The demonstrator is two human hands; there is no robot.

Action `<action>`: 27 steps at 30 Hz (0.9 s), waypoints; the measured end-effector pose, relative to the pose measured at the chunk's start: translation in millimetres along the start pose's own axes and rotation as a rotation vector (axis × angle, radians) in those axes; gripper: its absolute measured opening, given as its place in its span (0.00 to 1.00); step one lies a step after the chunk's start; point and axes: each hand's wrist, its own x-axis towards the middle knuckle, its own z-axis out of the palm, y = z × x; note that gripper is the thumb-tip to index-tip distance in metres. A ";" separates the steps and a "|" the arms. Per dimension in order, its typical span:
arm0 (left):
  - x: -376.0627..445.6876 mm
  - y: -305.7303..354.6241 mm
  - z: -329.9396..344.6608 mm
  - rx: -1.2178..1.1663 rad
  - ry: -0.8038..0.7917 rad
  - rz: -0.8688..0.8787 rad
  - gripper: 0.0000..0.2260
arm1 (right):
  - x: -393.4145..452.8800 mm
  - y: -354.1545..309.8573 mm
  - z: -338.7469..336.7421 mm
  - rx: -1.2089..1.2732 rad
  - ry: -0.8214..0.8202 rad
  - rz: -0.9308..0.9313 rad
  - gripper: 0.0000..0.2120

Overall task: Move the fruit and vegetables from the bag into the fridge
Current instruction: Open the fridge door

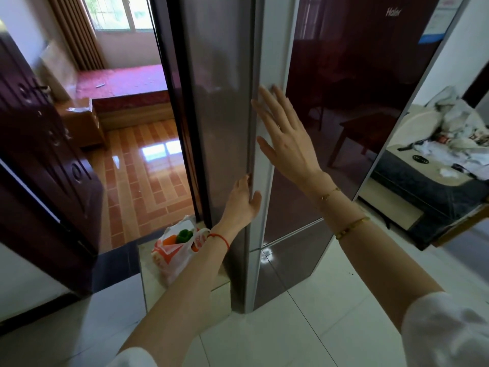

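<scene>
Bag (176, 249): on the floor left of the fridge (330, 128), low behind the left forearm, produce inside
Left hand (244, 201): nearer the bag, fingers on the door edge
Right hand (281, 133): flat, spread, higher up

White sleeves (447, 332) on both arms, a red string (221, 238) at the left wrist, gold bracelets (352, 226) at the right.
</scene>
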 end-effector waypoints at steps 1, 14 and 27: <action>-0.7 0.4 -0.6 0.013 -0.002 0.008 0.26 | -0.5 -0.6 0.4 0.006 -0.003 0.004 0.30; -39.6 3.7 23.1 0.002 0.125 0.278 0.07 | -59.6 -1.8 -27.1 0.048 0.208 0.139 0.27; -38.7 72.8 31.6 -0.120 0.135 0.520 0.25 | -141.0 16.1 -100.1 -0.077 0.280 0.251 0.25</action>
